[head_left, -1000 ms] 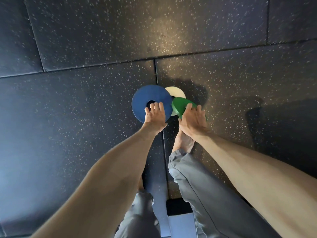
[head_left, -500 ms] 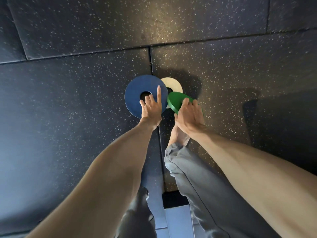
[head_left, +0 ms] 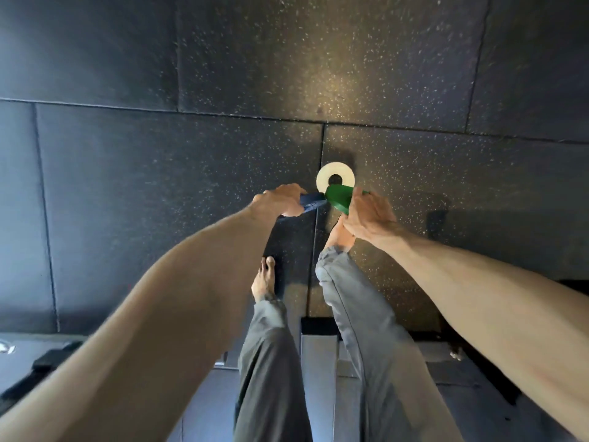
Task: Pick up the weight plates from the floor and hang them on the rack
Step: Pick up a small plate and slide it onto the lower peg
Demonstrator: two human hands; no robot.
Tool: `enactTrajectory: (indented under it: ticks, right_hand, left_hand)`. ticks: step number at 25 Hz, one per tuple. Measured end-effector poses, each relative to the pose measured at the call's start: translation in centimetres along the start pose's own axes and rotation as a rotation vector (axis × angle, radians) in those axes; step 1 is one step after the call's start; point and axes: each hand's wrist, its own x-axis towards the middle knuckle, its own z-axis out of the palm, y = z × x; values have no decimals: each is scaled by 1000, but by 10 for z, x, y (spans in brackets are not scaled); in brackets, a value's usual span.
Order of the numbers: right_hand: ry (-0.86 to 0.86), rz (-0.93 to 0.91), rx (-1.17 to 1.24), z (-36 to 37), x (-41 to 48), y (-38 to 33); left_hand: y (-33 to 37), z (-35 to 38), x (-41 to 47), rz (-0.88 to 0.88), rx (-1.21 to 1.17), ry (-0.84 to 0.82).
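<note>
Plates come first: my left hand (head_left: 280, 199) grips the blue plate (head_left: 310, 200) edge-on, my right hand (head_left: 369, 212) holds the green plate (head_left: 338, 196) tilted, and the white plate (head_left: 323, 178) lies flat just beyond, nearer my right.

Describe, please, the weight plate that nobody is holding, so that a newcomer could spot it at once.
Look at the dark speckled rubber floor, where two mat seams meet just beyond the person's hands. There lies the white plate, flat, with a dark centre hole. Unlike the blue plate in the left hand and the green plate in the right hand, it is pale and ungripped.
</note>
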Motion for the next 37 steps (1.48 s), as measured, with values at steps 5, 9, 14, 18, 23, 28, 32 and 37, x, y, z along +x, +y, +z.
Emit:
enactTrajectory:
  ticks: [5, 9, 14, 18, 23, 28, 32, 37]
  right_hand:
    - [-51, -64, -26, -92, -92, -73]
    - [-106, -162, -136, -138, -165, -140]
    - [-192, -364, -310, -170, -229, -229]
    - [-244, -539, -442, -177, -254, -298]
    - [-296, -833, -582, -159, -296, -380]
    - [-349, -1181, -867, -96, -383, -466]
    - [-360, -1423, -1038, -15, -467, -503]
    - [-449, -1611, -1228, 108, -574, -522]
  left_hand:
    - [-40, -39, -178, -42, -182, 115]
    - [-99, -35, -295, -61, -427, 270]
    - [-177, 11, -402, -197, -753, 405]
    - [-213, 72, -467, -283, -1023, 538]
    - [-219, 171, -533, -400, -1400, 736]
    - [-202, 287, -598, -578, -1769, 964]
    - [-194, 396, -625, -775, -1991, 1088]
    - [-191, 555, -650, -944, -2189, 1091]
